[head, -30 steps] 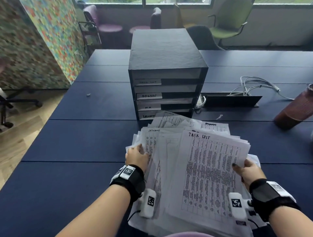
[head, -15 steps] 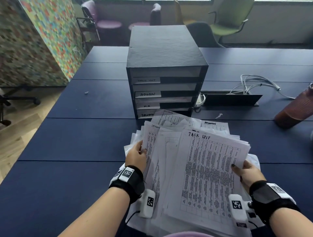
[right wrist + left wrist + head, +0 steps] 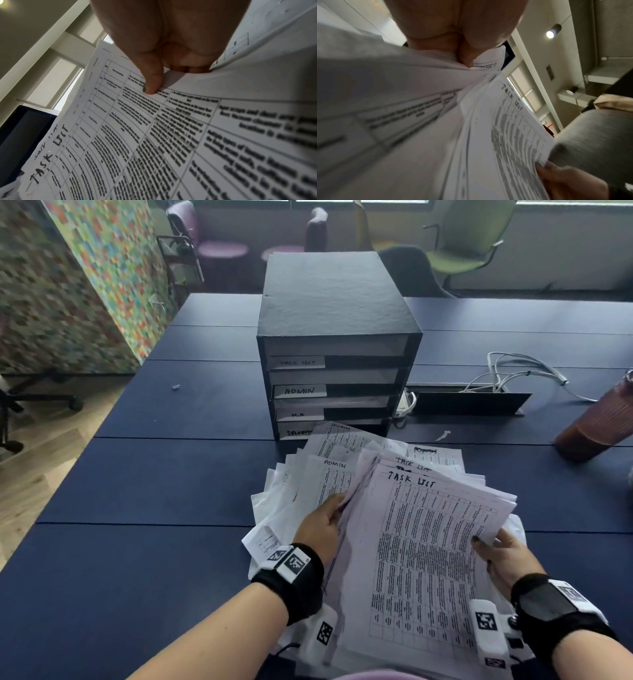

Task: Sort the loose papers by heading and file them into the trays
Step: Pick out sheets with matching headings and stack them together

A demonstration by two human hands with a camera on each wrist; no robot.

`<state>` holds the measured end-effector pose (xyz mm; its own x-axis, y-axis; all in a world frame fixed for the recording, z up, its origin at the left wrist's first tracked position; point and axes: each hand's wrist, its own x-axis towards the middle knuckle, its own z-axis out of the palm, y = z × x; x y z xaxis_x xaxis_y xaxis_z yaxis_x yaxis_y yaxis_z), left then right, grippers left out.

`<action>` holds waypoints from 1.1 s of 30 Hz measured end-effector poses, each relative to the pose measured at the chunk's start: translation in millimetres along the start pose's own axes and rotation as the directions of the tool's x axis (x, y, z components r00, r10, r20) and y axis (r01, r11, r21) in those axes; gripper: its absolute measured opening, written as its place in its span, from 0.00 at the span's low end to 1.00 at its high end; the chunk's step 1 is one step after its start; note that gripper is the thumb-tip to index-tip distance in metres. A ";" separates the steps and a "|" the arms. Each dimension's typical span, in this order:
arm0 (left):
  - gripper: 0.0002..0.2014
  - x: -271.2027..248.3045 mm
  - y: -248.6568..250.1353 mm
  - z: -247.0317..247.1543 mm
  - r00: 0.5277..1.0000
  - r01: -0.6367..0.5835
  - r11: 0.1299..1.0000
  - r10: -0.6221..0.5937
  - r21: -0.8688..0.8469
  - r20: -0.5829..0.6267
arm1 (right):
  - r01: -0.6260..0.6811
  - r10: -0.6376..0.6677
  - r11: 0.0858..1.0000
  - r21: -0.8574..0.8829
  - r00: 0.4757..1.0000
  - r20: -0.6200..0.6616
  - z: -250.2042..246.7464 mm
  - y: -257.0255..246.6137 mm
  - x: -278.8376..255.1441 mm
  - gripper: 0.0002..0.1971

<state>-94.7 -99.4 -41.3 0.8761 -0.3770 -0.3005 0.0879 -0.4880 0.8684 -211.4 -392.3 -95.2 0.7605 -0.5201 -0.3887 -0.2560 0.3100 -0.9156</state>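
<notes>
A fanned stack of printed papers (image 3: 421, 559) is held above the dark blue table (image 3: 154, 481), with a sheet headed TASK LIST (image 3: 411, 480) on top. My right hand (image 3: 503, 556) pinches the stack's right edge, thumb (image 3: 152, 86) pressed on the top sheet (image 3: 171, 135). My left hand (image 3: 322, 525) grips the left part of the fan, fingers tucked under the top sheets (image 3: 505, 128); an ADMIN sheet (image 3: 334, 474) and a SECURITY sheet (image 3: 337, 436) show beyond it. The black tray unit (image 3: 335, 313) stands just behind, its slots labelled TASK LIST, ADMIN (image 3: 299, 391), H.R and SECURITY.
A brown bottle (image 3: 599, 422) stands at the right edge. White cables (image 3: 520, 371) and an open cable hatch (image 3: 469, 402) lie right of the tray unit. Chairs (image 3: 469, 241) stand beyond the table; a colourful partition (image 3: 85, 278) is at the left.
My left hand has slid right under the top sheets, lifting them and uncovering the ADMIN sheet. A second TASK LIST heading now shows. The right hand keeps its hold.
</notes>
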 end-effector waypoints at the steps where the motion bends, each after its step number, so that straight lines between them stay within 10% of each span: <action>1: 0.20 -3.1 1.5 0.8 1.000 -0.008 1.000 0.008 -0.023 0.014 | -0.005 0.005 1.000 0.008 1.000 0.005 -0.1 0.1 0.4 0.51; 7: 0.22 -2.8 6.2 -2.7 0.989 0.139 0.952 -0.150 -0.272 -0.020 | -0.003 0.003 1.000 0.013 1.000 0.002 -1.7 2.6 4.3 0.54; 12: 0.10 22.5 -8.3 -7.9 0.970 0.148 0.985 -0.126 0.092 -0.210 | -0.011 0.010 1.000 0.029 1.000 0.024 -0.1 2.6 4.1 0.52; 16: 0.35 27.1 -11.9 -15.2 0.950 0.249 0.944 -0.194 0.217 -0.246 | -0.016 0.016 1.000 0.021 1.000 0.006 2.9 0.6 3.4 0.16; 21: 0.43 27.2 -17.8 -14.5 0.939 0.122 0.990 -0.091 0.072 -0.333 | -0.040 0.039 0.999 -0.030 0.999 -0.026 -0.6 4.4 6.4 0.17; 33: 0.12 13.9 -6.3 -5.8 0.959 -0.139 0.989 0.125 -0.041 -0.254 | -0.011 0.010 1.000 0.005 0.999 0.032 0.7 6.1 8.3 0.41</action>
<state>-80.4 -97.0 -48.7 0.9716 -0.2227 -0.0800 -0.0156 -0.3978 0.9174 -206.2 -394.1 -103.9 0.7765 -0.4912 -0.3948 -0.2612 0.3193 -0.9110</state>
